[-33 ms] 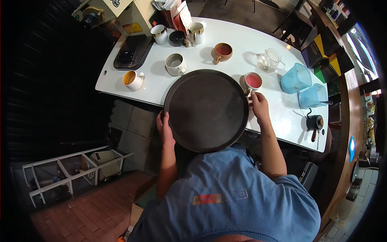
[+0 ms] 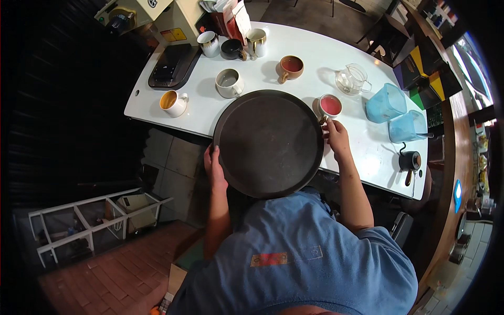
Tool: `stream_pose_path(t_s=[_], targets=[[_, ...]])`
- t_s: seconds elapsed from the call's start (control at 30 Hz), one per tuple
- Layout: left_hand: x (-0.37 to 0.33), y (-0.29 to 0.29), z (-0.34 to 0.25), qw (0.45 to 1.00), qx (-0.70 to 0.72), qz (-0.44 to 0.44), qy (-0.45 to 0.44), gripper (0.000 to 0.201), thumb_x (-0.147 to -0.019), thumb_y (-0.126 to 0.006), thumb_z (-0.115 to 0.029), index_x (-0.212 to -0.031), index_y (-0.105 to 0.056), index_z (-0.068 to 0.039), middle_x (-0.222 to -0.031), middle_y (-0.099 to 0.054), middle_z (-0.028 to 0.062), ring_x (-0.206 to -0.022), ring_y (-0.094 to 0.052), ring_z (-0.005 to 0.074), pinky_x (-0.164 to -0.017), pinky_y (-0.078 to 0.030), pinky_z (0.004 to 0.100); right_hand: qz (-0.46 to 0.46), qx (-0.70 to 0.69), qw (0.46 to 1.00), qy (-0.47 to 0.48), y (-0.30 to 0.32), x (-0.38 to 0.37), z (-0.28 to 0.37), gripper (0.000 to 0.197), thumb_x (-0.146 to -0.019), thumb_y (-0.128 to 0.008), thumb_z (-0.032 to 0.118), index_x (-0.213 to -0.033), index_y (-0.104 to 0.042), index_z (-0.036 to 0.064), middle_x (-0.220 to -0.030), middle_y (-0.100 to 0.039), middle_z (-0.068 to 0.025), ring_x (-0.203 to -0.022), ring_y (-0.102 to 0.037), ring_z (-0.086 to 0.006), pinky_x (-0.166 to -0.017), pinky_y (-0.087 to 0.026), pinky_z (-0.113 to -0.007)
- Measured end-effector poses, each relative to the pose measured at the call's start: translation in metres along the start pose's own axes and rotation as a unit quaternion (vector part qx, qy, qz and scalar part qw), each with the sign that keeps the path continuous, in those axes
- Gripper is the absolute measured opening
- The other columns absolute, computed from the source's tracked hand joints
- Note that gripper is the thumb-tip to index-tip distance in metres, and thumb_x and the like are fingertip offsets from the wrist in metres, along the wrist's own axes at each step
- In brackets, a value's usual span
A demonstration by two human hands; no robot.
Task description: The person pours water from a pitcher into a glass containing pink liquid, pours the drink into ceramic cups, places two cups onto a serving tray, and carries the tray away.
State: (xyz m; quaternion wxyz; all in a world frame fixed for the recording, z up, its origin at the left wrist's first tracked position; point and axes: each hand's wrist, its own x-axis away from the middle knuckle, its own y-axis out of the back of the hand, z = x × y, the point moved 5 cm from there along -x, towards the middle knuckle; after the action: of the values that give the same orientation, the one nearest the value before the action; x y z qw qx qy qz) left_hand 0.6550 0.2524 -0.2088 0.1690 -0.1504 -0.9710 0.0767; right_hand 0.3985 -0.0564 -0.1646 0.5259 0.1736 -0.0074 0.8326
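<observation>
A large round black tray (image 2: 269, 144) lies level in front of me, overlapping the near edge of the table. My left hand (image 2: 214, 167) grips its left rim, thumb on top and fingers underneath. Beside the tray's right rim, my right hand (image 2: 336, 135) has its fingers closed at the handle of a white cup (image 2: 330, 105) with a pinkish-red inside. That cup rests on the table; the fingertips partly hide its handle. Just beyond the tray stand a grey-white mug (image 2: 229, 84) and a brown cup (image 2: 291, 68). A white mug with an amber inside (image 2: 174, 104) is at the left.
On the white table (image 2: 315, 42) are a glass jug (image 2: 352, 79), two blue translucent containers (image 2: 386, 102), a small black pot (image 2: 410, 160), a dark scale-like device (image 2: 173, 67) and several cups at the back. A beige machine (image 2: 176, 23) is at far left, a white rack (image 2: 100, 223) below.
</observation>
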Motion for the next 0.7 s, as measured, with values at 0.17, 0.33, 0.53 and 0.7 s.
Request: stream_pose_path(t_s=[0.17,0.33,0.53,0.7], targets=[[0.027,0.0,-0.01,1.0,0.019,0.002,-0.009,0.051,-0.096,-0.054,-0.032,-0.134,-0.049,0.002,-0.13,-0.054,0.0131,-0.119,-0.05,0.0213,-0.102,-0.037,0.0324,0.036,-0.063,0.99,-0.12,-0.009,0.0,0.009,0.048,-0.095,-0.053,0.048,-0.108,-0.062,0.0025,-0.085,-0.064,-0.0065,-0.058,-0.052,-0.0099,-0.05,-0.039,-0.023],[0.041,0.018,0.01,0.998,0.037,-0.054,-0.004,0.047,-0.098,-0.052,-0.029,-0.131,-0.051,0.004,-0.13,-0.055,0.0134,-0.12,-0.051,0.02,-0.102,-0.038,0.0308,0.093,-0.149,0.974,-0.143,-0.017,-0.003,0.016,0.045,-0.097,-0.055,0.042,-0.112,-0.058,-0.0004,-0.088,-0.065,-0.0094,-0.061,-0.057,-0.0114,-0.051,-0.046,-0.024],[0.054,0.028,0.017,0.999,0.013,0.028,-0.014,0.055,-0.095,-0.059,-0.031,-0.138,-0.046,0.001,-0.129,-0.054,0.0077,-0.12,-0.047,0.018,-0.101,-0.036,0.0294,0.057,-0.224,0.964,-0.129,-0.022,-0.013,0.007,0.041,-0.097,-0.057,0.034,-0.111,-0.058,-0.0048,-0.088,-0.065,-0.0112,-0.072,-0.063,-0.0172,-0.068,-0.054,-0.027],[0.06,0.026,0.008,0.993,-0.085,0.05,0.065,0.062,-0.095,-0.062,-0.034,-0.143,-0.042,-0.001,-0.108,-0.059,-0.0002,-0.09,-0.05,0.0094,-0.08,-0.041,0.0242,0.063,-0.185,0.976,-0.1,-0.004,-0.024,0.004,0.038,-0.098,-0.057,0.033,-0.105,-0.06,-0.0042,-0.084,-0.063,-0.01,-0.071,-0.062,-0.0164,-0.067,-0.054,-0.028]])
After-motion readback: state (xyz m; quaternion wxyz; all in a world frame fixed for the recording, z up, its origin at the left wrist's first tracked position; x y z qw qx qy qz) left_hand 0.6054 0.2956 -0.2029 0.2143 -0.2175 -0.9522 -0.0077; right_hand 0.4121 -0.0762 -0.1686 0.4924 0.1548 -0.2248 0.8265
